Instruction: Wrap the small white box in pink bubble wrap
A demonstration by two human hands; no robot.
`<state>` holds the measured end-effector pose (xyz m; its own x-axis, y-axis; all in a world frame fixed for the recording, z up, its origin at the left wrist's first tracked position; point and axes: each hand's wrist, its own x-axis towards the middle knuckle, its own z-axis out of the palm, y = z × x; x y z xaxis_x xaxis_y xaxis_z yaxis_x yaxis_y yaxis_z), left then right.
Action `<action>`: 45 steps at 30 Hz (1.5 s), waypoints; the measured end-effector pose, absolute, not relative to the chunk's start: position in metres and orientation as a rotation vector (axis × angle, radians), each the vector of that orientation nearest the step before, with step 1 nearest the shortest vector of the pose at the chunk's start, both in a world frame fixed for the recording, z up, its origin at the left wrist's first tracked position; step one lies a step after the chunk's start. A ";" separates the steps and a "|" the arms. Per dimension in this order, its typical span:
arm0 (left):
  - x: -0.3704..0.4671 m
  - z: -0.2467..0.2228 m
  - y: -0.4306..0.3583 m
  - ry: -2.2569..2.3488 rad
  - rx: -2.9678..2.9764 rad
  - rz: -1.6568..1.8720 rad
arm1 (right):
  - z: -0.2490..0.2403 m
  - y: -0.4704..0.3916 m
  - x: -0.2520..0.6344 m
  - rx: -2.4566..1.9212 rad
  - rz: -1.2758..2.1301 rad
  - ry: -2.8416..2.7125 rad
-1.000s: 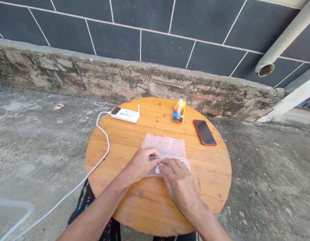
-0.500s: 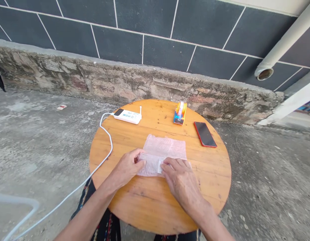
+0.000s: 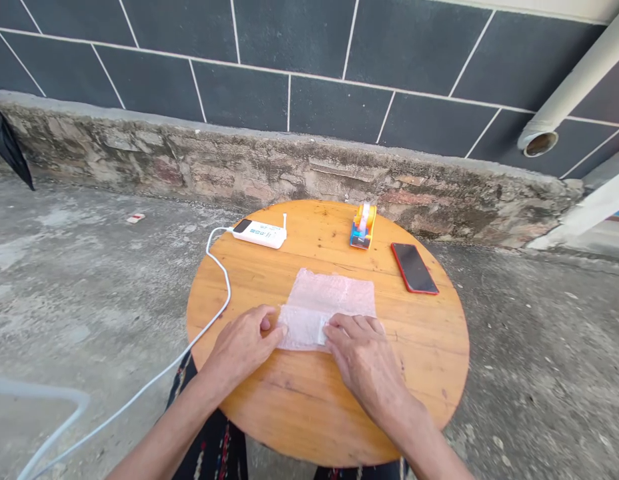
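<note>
A sheet of pinkish bubble wrap lies on the round wooden table, its near part folded over. My left hand is at the left edge of the fold, thumb touching the wrap and fingers apart, with nothing held. A small white item shows on the folded part. My right hand presses down there, its fingers bent together against the item and the wrap; the fingertips are partly hidden.
A white device with a white cable lies at the back left. The tape dispenser stands at the back, and a red-edged phone lies at the right. Behind is a stone-based wall.
My left hand has drawn back slightly to the left and loosened from the wrap's edge. My right hand stays on the white item. The view has shifted a little.
</note>
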<state>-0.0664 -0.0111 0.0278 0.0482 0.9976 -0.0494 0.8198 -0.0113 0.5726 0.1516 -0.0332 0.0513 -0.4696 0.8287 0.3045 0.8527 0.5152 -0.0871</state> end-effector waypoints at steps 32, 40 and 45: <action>-0.026 0.025 -0.014 1.502 1.231 0.719 | 0.061 -0.030 0.148 -1.443 -0.179 -2.623; -0.023 0.029 -0.015 1.422 1.168 0.732 | 0.061 -0.029 0.146 -1.431 -0.225 -2.659; -0.019 0.024 -0.010 1.447 1.180 0.734 | 0.062 -0.028 0.146 -1.441 -0.223 -2.663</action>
